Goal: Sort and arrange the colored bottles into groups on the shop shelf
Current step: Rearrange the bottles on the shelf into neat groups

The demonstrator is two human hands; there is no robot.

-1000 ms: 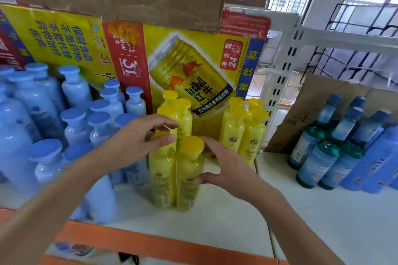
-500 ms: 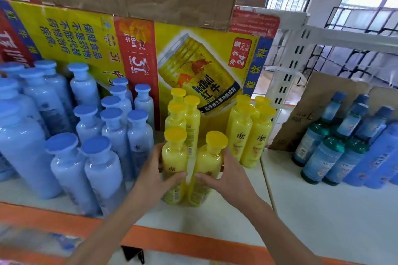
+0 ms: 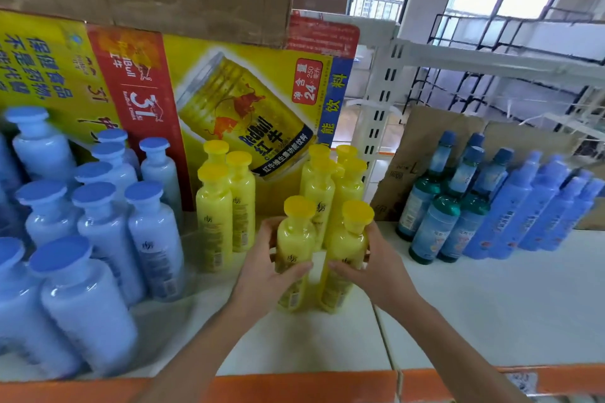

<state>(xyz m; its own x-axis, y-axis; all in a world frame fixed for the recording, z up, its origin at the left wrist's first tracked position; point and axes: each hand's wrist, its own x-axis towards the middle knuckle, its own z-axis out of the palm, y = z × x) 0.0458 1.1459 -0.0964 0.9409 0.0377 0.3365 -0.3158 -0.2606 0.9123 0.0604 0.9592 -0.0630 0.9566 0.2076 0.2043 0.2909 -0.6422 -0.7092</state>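
Two yellow bottles stand side by side on the white shelf. My left hand grips the left yellow bottle and my right hand grips the right yellow bottle. Directly behind them stands a cluster of yellow bottles. Another small group of yellow bottles stands to the left. Several light blue bottles fill the left side of the shelf.
A yellow and red cardboard box forms the back wall behind the bottles. On the right stand green-bottomed bottles and blue bottles in front of brown cardboard. An orange shelf edge runs along the front.
Both hands closed around the two front yellow bottles and slid them to the right, from beside the left yellow group to just in front of the right yellow cluster.
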